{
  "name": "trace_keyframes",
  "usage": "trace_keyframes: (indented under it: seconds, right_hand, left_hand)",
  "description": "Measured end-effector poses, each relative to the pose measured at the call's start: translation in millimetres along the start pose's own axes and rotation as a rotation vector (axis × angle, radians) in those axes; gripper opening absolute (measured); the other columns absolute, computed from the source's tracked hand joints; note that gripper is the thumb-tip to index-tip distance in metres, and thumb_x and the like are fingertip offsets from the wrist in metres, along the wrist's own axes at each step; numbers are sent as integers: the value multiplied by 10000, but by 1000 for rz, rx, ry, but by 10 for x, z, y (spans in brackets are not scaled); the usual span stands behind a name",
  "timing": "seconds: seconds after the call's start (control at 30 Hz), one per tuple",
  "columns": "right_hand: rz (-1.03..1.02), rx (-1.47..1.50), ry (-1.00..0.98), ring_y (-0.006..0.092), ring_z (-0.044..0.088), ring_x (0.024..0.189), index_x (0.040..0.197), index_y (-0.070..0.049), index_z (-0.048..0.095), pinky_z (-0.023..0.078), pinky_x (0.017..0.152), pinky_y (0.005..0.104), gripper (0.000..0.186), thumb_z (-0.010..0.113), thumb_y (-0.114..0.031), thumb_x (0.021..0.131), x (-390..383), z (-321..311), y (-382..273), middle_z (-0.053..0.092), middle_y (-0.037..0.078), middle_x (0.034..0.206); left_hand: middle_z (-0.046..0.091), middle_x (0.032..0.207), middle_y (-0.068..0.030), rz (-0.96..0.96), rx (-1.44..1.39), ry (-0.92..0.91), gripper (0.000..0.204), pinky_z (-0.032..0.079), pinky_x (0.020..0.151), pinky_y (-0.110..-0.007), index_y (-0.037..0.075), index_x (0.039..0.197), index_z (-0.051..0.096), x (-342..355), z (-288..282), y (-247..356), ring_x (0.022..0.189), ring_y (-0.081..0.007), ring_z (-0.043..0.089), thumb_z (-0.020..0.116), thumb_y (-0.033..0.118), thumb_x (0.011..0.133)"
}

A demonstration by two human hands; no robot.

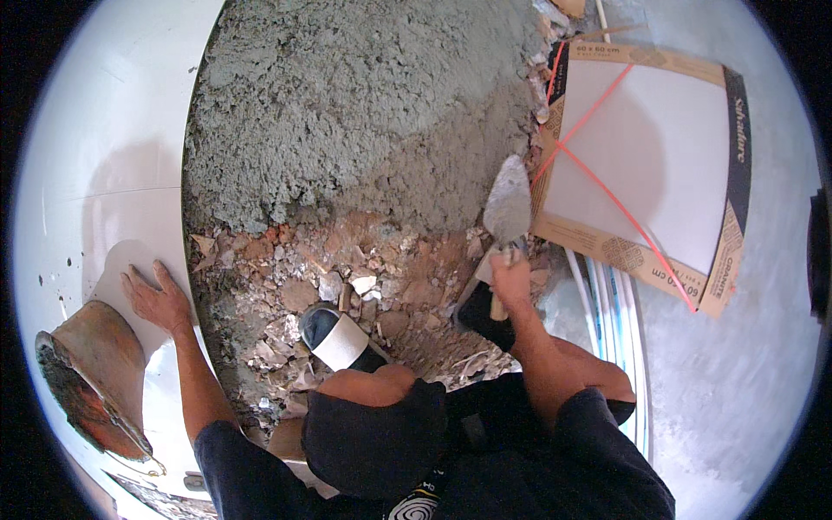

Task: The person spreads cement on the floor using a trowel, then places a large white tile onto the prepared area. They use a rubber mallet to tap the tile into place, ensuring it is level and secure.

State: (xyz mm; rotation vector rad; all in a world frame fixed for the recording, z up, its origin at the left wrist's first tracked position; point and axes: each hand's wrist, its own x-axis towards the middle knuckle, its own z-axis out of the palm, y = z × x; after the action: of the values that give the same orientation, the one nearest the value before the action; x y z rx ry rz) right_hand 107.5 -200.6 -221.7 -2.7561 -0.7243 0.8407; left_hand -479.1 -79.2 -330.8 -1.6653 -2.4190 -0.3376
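Note:
My left hand [158,299] lies with fingers spread on the white tile surface [104,217] at the left, beside the edge of the mortar. My right hand [511,277] grips the handle of a pointed trowel [513,199], whose blade is coated with pale grey mortar. The blade is near the right edge of the rough grey mortar bed [347,95]. Below that bed, broken rubble and reddish soil [390,277] show around my sandalled feet. A dirty bucket [95,355] sits on the white surface, below and left of my left hand.
At the upper right lies a boxed square tile pack [650,156] with cardboard edging and red straps. Several pale pipes [611,321] run along the floor below it. Grey concrete floor [719,390] extends at the right. A thin pale pipe [604,22] shows at the top.

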Motion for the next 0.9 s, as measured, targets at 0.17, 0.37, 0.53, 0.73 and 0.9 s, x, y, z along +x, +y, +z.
trace_keyframes:
  seconds: [0.17,0.37,0.53,0.73,0.9]
  right_hand:
    - [3,139,-157,313,637,742,929,24,573,491,687,420,338,640,-263,766,-567,868,-170,646,188,789]
    - [-213,161,-254,275,628,656,966,37,555,496,608,399,332,618,-231,781,-965,1294,-1007,635,158,717]
    - [-75,515,-702,116,521,465,918,-36,565,432,441,295,206,613,-221,841,-1002,904,-1785,565,34,635]
    - [-637,403,-283,206,594,672,1203,36,410,495,584,352,474,580,-252,867,-626,1311,-3444,591,145,883]
    - [-597,459,-278,282,608,744,1253,34,406,491,695,396,520,582,-265,866,-151,1480,-4061,609,179,910]
  left_hand:
    - [386,1384,-260,22,14,-27,618,261,1056,-502,5,1335,432,14,-9,-20,1280,-406,361,511,447,910]
    - [376,1390,-261,-25,5,-33,631,235,1068,-505,-2,1351,405,-20,-65,34,1303,-400,326,513,434,909]
    - [337,1418,-257,-116,25,-172,615,180,1090,-508,-2,1352,402,130,-111,76,1336,-384,281,504,417,913]
    - [262,1493,-155,-181,-17,-147,658,122,1099,-569,74,1407,345,762,113,318,1395,-350,181,458,497,915]
    - [232,1510,-131,-194,70,-209,691,112,1103,-574,94,1428,313,847,102,393,1411,-322,147,448,527,906]
